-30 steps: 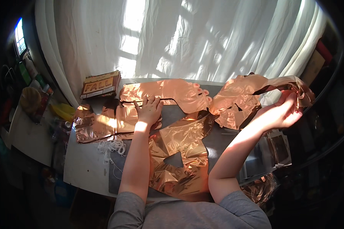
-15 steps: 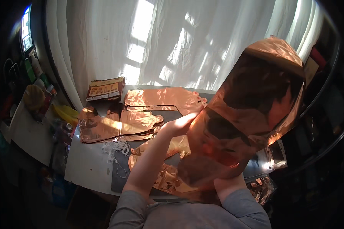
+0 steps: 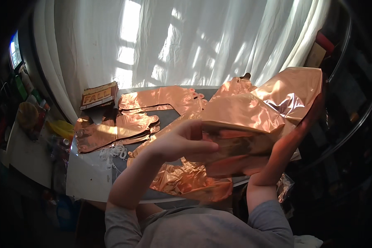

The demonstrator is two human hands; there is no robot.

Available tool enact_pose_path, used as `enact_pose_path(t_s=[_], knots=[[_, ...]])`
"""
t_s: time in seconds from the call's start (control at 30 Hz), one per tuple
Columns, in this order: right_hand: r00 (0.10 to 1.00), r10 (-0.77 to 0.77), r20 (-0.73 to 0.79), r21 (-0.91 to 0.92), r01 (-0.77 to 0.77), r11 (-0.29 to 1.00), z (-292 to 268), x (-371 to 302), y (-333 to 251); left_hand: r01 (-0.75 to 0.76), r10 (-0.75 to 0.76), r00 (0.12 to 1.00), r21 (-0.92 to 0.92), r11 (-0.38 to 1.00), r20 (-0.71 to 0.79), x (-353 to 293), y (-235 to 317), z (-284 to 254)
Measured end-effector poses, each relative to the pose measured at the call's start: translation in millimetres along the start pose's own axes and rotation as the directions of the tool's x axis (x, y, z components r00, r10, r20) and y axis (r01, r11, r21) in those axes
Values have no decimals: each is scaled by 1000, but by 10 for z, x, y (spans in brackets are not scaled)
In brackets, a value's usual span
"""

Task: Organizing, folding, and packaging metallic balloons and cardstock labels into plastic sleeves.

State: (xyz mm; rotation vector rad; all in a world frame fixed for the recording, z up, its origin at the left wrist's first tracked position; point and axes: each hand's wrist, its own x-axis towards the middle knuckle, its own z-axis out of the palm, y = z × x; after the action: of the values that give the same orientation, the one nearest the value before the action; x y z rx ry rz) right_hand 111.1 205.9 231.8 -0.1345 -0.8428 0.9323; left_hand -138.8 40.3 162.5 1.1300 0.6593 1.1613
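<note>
A large, flat copper-coloured foil balloon (image 3: pixel 244 111) hangs folded in front of me above the table. My left hand (image 3: pixel 188 142) pinches its near left edge between thumb and fingers. At the balloon's right side, my right hand (image 3: pixel 312 113) is in shadow against the foil and grips its edge; the fingers hardly show. Below lies more crumpled copper foil (image 3: pixel 182 177) along the table's front. Flat foil balloons with small tabs (image 3: pixel 157 99) and a second stack of them (image 3: pixel 115 130) are spread on the left half.
White string (image 3: pixel 113 153) lies tangled near the left stack. Printed flat packages (image 3: pixel 99 95) are piled at the back left, before a white curtain (image 3: pixel 186 41). A cluttered side surface (image 3: pixel 29 144) stands further left. Another foil piece (image 3: pixel 233 87) lies at the back.
The foil balloon, upright and tall before, has tipped down and folded over. My left hand now shows at its near edge; my right hand has come up from behind it. The view has shifted right.
</note>
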Motion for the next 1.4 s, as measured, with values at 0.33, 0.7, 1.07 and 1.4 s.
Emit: enact_pose_path(t_s=[0.33, 0.7, 1.07, 1.4], knots=[[843, 526, 112, -460, -425, 780, -1520, -1054, 583, 92, -10, 719, 80, 993, -695, -1559, -831, -886], [907, 393, 154, -316, -332, 889, -1299, -217, 217, 180, 145, 697, 367, 913, -702, -1284, -926, -660], [560, 21, 828, -300, 410, 861, 572, -922, 60, 279, 263, 912, 947, 161, -314, -1200, -1700, -118], [-170, 103, 980, -22, 420, 907, 60, -2916, 1305, 315, 582, 262, 639, 702, -770, -1616, -1452, -37]])
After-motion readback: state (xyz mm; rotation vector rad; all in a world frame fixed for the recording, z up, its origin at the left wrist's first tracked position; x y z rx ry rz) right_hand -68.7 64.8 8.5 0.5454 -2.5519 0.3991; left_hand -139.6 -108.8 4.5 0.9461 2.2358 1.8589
